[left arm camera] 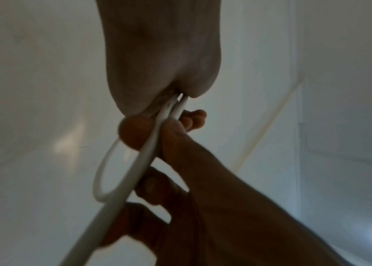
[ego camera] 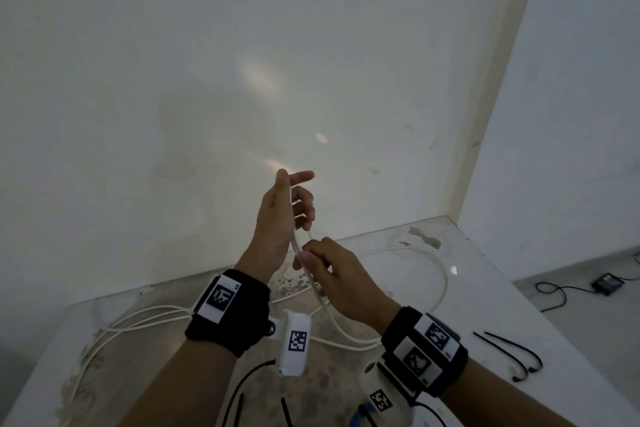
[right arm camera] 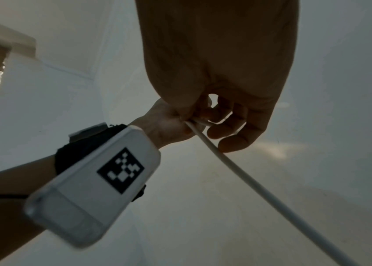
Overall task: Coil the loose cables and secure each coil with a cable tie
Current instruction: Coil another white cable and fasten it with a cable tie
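Note:
My left hand (ego camera: 294, 198) is raised above the table, palm turned right. Its curled fingers grip a few turns of the white cable (ego camera: 149, 314), while the index finger sticks out. Just below it, my right hand (ego camera: 308, 258) pinches the same cable between thumb and fingers. In the left wrist view a small cable loop (left arm camera: 103, 172) hangs under the palm, and the right hand's fingertips (left arm camera: 173, 133) squeeze the strand. The right wrist view shows the cable (right arm camera: 248, 180) running down from that pinch. Two black cable ties (ego camera: 509, 343) lie on the table at the right.
The rest of the white cable trails in wide loops over the speckled white table (ego camera: 485, 288), left and right of my arms. Black strands (ego camera: 242, 386) lie near the front edge. A wall stands close behind. A black adapter (ego camera: 607, 282) sits on the floor at right.

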The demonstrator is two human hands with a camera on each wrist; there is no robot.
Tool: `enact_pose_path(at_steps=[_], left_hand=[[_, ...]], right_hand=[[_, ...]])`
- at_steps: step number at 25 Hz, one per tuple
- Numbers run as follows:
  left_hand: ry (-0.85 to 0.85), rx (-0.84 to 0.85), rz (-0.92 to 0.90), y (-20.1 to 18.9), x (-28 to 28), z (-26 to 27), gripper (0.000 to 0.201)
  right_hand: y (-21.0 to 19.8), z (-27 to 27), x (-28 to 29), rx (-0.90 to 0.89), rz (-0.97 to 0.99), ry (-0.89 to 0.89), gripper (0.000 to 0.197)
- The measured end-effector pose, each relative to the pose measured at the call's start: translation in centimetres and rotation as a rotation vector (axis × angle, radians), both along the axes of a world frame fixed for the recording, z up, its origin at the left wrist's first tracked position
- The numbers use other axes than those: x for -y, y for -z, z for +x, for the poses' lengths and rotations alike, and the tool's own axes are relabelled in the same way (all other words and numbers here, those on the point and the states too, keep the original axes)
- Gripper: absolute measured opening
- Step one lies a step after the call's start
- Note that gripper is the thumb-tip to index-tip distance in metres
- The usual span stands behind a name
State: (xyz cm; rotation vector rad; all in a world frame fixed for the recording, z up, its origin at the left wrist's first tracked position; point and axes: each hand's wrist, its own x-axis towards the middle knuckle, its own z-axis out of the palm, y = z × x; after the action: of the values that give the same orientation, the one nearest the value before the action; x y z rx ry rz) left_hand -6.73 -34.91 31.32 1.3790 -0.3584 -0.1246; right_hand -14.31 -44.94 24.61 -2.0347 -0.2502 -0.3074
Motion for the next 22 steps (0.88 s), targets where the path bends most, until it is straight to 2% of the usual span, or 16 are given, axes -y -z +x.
enact_pose_path(at_steps=[4, 8, 12, 14, 16, 19, 22], left_hand=[[0.037, 0.1, 0.221, 0.9, 0.2, -1.8, 0.05], [0.153, 0.178, 0.224, 1.9, 0.0, -2.8, 0.046], [0.138, 0.185, 0.207, 2.4, 0.0, -3.2, 0.044], [0.087, 0.1, 0.167, 2.0, 0.0, -2.8, 0.043], [0.038, -0.068, 0.051, 1.3, 0.1, -2.3, 0.038], [0.03, -0.272, -0.12, 0.8, 0.3, -2.3, 0.028], [0.068, -0.379, -0.302, -0.1, -1.1, -1.5, 0.026]], right_hand=[[-0.6, 0.0, 0.2, 0.008, 0.079, 0.085, 0.035], [-1.1, -0.3, 0.2, -0.043, 0.283, 0.081, 0.025], [-1.7, -0.6, 0.5, -0.127, 0.355, 0.016, 0.025], [-1.6, -0.8, 0.9, -0.152, 0.265, 0.032, 0.029], [-1.0, -0.8, 1.3, -0.123, 0.103, 0.049, 0.03], [0.2, -0.8, 1.4, -0.034, -0.08, 0.051, 0.026], [2.3, -1.0, 1.8, 0.017, -0.181, 0.066, 0.018]])
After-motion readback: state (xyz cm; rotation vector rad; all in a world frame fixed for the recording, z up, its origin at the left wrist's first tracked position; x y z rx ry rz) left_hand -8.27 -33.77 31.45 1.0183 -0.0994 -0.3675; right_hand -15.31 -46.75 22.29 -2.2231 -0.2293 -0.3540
